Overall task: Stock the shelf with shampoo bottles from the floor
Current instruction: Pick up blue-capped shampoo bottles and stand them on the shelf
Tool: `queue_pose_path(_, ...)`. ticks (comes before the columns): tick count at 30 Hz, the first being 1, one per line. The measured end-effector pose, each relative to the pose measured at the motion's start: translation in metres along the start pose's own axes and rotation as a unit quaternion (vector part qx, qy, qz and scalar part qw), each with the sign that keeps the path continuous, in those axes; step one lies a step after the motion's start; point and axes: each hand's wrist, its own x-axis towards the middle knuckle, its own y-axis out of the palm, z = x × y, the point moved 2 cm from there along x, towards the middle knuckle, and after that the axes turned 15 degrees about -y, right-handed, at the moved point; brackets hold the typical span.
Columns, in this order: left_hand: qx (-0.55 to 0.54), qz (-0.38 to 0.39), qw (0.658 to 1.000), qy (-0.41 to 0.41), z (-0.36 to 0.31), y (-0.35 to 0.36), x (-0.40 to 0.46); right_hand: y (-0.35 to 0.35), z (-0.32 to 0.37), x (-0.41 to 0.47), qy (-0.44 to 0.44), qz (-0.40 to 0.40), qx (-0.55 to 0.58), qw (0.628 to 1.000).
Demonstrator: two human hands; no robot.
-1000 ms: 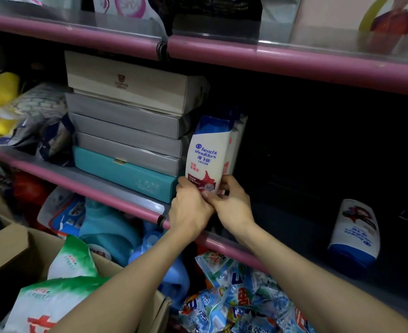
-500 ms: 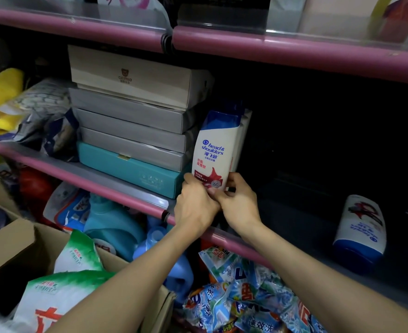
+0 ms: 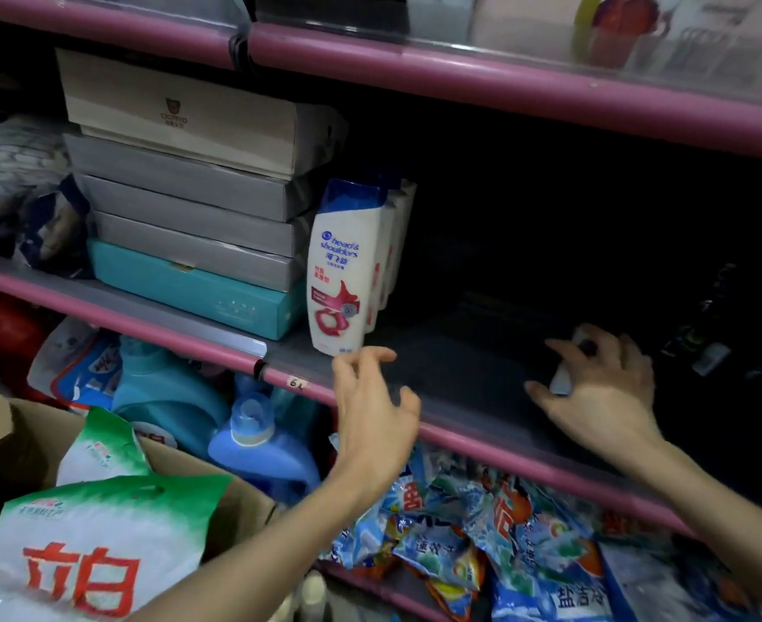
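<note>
— That shampoo bottle (image 3: pixel 342 267) standing on the shelf (image 3: pixel 451 365), what colours is it?

— White body, blue cap, blue lettering, with a red swirl low on the front.

— And the shelf?

— Grey board with a pink front edge. Left of the bottle, a teal box (image 3: pixel 190 287) sits under grey boxes (image 3: pixel 181 204), with a pale beige box (image 3: pixel 181 114) on top.

— Below the bottle?

— Blue jugs (image 3: pixel 262 446), and blue-and-white packets (image 3: pixel 482 531) with orange patches. Further left, a white bag (image 3: pixel 96 545) with a green top and red characters.
</note>
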Motion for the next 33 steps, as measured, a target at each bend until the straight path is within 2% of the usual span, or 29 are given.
queue_pose_path(4,0.039,0.090,0.992,0.077,-0.023,0.048,-0.026,0.009,-0.032,-0.028,0.081,0.009,0.167,0.983)
queue_pose_path(9,0.156,0.150,0.969,0.121,-0.041,0.091,-0.044,0.014,-0.032,-0.037,0.079,-0.031,0.219,0.972)
queue_pose_path(12,0.186,0.177,0.954,0.157,-0.048,0.100,-0.048,0.003,-0.042,-0.040,0.124,-0.069,0.333,0.932)
queue_pose_path(13,0.188,0.179,0.949,0.176,-0.050,0.101,-0.048,-0.004,-0.046,-0.042,0.142,-0.082,0.391,0.906)
queue_pose_path(14,0.191,0.178,0.945,0.195,-0.052,0.102,-0.048,-0.013,-0.049,-0.043,0.168,-0.097,0.469,0.861)
queue_pose_path(15,0.194,0.173,0.942,0.212,-0.054,0.103,-0.048,-0.023,-0.051,-0.045,0.206,-0.107,0.562,0.794)
queue_pose_path(16,0.198,0.165,0.940,0.223,-0.056,0.103,-0.046,-0.035,-0.052,-0.046,0.243,-0.103,0.651,0.712)
queue_pose_path(17,0.202,0.157,0.939,0.230,-0.058,0.104,-0.045,-0.047,-0.054,-0.048,0.272,-0.084,0.717,0.636)
queue_pose_path(18,0.207,0.150,0.937,0.236,-0.061,0.106,-0.043,-0.059,-0.055,-0.050,0.291,-0.053,0.760,0.579)
queue_pose_path(19,0.208,0.144,0.936,0.243,-0.064,0.107,-0.042,-0.071,-0.054,-0.053,0.299,-0.018,0.789,0.537)
queue_pose_path(21,0.177,0.130,0.943,0.250,-0.073,0.109,-0.040,-0.090,-0.049,-0.056,0.290,0.038,0.817,0.497)
queue_pose_path(24,0.063,0.068,0.970,0.227,-0.082,0.099,-0.032,-0.104,-0.036,-0.049,0.242,0.088,0.836,0.485)
queue_pose_path(25,0.031,0.073,0.975,0.209,-0.084,0.093,-0.028,-0.107,-0.032,-0.045,0.223,0.101,0.835,0.492)
queue_pose_path(26,0.012,0.097,0.977,0.189,-0.087,0.088,-0.022,-0.108,-0.031,-0.040,0.201,0.116,0.821,0.522)
queue_pose_path(27,0.007,0.131,0.977,0.168,-0.089,0.083,-0.014,-0.108,-0.031,-0.034,0.179,0.129,0.785,0.578)
queue_pose_path(29,0.009,0.210,0.972,0.109,-0.096,0.074,0.005,-0.107,-0.031,-0.022,0.132,0.118,0.668,0.723)
queue_pose_path(30,0.008,0.253,0.965,0.074,-0.098,0.070,0.013,-0.106,-0.031,-0.014,0.111,0.090,0.620,0.772)
queue_pose_path(31,0.001,0.290,0.956,0.043,-0.099,0.069,0.019,-0.104,-0.028,-0.008,0.093,0.062,0.593,0.798)
queue_pose_path(33,-0.015,0.324,0.946,0.007,-0.098,0.070,0.027,-0.099,-0.021,0.004,0.070,0.025,0.585,0.808)
